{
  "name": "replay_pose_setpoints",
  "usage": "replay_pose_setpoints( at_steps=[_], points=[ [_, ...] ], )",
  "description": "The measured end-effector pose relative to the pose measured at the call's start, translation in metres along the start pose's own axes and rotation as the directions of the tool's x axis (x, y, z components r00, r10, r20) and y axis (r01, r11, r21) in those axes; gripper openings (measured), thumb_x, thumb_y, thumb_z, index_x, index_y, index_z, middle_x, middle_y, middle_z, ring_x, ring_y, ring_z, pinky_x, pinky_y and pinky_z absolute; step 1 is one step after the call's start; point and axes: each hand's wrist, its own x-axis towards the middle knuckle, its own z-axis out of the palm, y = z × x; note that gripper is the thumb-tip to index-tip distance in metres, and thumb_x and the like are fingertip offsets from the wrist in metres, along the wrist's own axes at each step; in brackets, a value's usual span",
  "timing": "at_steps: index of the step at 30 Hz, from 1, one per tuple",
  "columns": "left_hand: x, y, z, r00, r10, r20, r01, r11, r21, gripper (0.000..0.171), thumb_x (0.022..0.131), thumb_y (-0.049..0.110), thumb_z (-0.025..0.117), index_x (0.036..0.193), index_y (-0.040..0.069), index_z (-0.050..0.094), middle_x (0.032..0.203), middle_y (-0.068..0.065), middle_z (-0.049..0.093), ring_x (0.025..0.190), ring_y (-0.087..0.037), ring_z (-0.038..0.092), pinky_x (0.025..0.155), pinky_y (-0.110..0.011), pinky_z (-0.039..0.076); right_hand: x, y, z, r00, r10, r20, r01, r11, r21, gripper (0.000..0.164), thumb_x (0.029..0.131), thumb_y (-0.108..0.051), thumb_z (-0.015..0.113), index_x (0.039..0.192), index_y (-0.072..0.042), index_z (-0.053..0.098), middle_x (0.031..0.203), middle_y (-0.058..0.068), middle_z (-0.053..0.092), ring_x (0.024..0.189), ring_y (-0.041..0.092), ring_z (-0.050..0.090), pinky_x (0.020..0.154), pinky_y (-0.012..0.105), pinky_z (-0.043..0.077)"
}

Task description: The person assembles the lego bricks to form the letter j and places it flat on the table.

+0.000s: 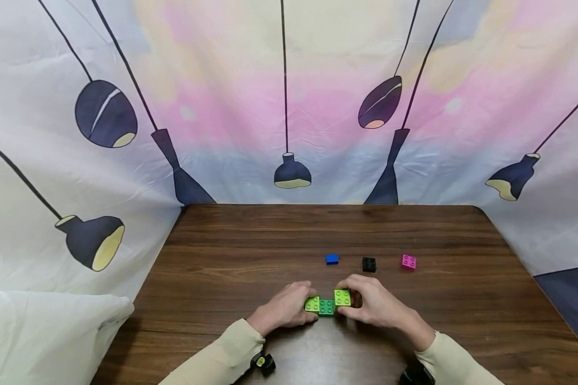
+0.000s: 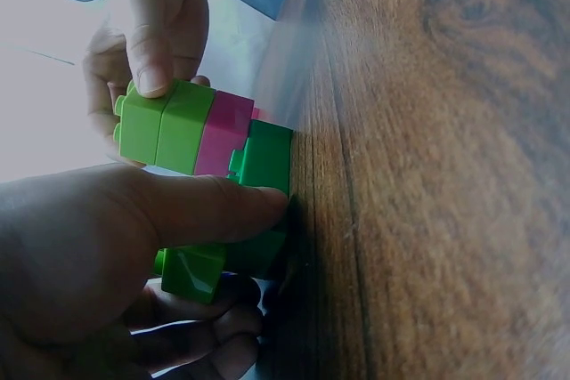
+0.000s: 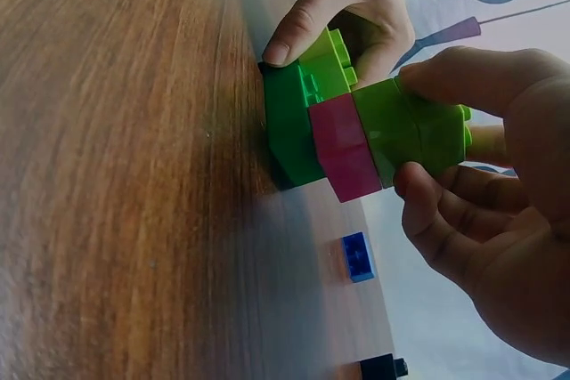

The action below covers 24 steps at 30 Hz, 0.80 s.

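Observation:
My left hand grips the left end of a green toy brick on the table, where a lime brick sits on top. Along the green brick's side lies the left thumb. On the other side, my right hand pinches a stack of two lime bricks between thumb and fingers. Under them is a pink brick, at the green brick's right end and jutting past it. Whether the pink brick is fully pressed onto the studs, I cannot tell.
Beyond the hands, a small blue brick, a black brick and another pink brick lie in a loose row on the wooden table. A printed cloth hangs behind the table's far edge.

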Motion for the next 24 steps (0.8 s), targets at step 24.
replay_pose_setpoints(
  at_steps=[24],
  points=[
    [-0.0001,-0.0018,0.0003,1.000,0.022,-0.008,-0.022,1.000,0.001,0.021,0.080,0.030,0.079,0.092,0.018,0.067,0.079,0.010,0.046,0.068,-0.004,0.042,0.057,-0.018,0.036,-0.0002,0.0015,-0.0050,0.999,0.021,0.031,-0.020,1.000,-0.019,0.032,0.085,-0.037,0.076,0.112,-0.022,0.065,0.097,-0.012,0.060,0.069,0.003,0.053,0.058,0.017,0.045]
  ],
)
